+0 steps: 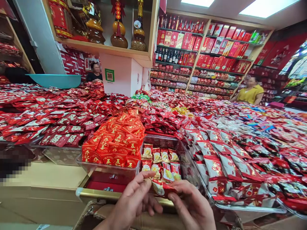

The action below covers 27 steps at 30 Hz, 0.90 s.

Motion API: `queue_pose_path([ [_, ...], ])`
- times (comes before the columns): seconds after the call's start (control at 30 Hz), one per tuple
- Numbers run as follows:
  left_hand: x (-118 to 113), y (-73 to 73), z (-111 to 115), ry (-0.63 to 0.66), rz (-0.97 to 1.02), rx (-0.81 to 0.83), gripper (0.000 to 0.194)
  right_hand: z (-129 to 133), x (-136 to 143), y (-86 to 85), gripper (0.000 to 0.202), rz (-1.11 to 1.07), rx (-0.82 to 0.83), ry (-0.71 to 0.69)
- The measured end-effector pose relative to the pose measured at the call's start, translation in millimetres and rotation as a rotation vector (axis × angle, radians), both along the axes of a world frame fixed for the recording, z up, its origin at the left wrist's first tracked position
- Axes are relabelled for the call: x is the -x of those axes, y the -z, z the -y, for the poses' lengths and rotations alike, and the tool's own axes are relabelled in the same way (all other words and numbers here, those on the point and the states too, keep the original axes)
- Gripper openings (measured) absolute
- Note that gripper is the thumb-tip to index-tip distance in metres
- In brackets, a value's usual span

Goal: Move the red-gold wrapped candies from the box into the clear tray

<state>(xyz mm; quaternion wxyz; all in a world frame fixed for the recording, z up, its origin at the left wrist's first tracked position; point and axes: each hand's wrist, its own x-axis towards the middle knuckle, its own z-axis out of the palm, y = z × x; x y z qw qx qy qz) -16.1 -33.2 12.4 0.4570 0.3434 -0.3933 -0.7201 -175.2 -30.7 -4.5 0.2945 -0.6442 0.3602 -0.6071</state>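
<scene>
Between my two hands is a small red candy packet (160, 188), pinched at its ends by the thumbs and fingers. My left hand (134, 199) grips its left end and my right hand (193, 204) its right end. Just beyond them stands a clear plastic tray (184, 150), partly filled with rows of similar red and gold packets (155, 158). To its left, a tray is heaped with bright red packets (115, 140) bearing gold lettering. My hands are above an open cardboard box (148, 222), whose inside is mostly hidden.
White-and-red packets (216, 169) fill the tray on the right. Dark red packets (72, 127) are piled at the left, with a turquoise basin (56, 80) behind. A white pillar (117, 81) rises mid-counter. People stand at the far right (250, 92) and far left (94, 75).
</scene>
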Motion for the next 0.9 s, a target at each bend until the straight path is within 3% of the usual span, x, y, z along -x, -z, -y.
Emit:
queue_pose_path([
  [0.13,-3,-13.3,-4,-0.042,-0.186,-0.076,0.039,-7,-3,-1.1,0.027,-0.275,0.352,0.050],
  [0.27,-3,-16.8,-4,-0.091,-0.152,-0.053,0.039,-7,-5,-1.7,0.023,-0.432,0.489,0.042],
  [0.47,-1,-6.1,-1,-0.105,-0.173,0.018,0.040,-9,-3,3.9,0.027,-0.472,0.425,0.013],
  [0.63,3,-3.8,-4,-0.216,-0.142,0.112,0.030,-13,-7,8.8,0.034,-0.250,0.121,-0.140],
  [0.73,3,-3.7,-8,-0.183,-0.072,0.149,0.030,-13,-9,10.6,0.031,-0.080,-0.018,-0.184],
  [0.83,4,-1.7,-9,-0.103,0.015,0.109,0.028,-12,-7,9.4,0.030,-0.068,-0.068,-0.104],
  [0.9,5,0.8,-8,-0.113,0.067,0.104,0.023,-13,-4,7.3,0.027,-0.215,0.029,0.065],
])
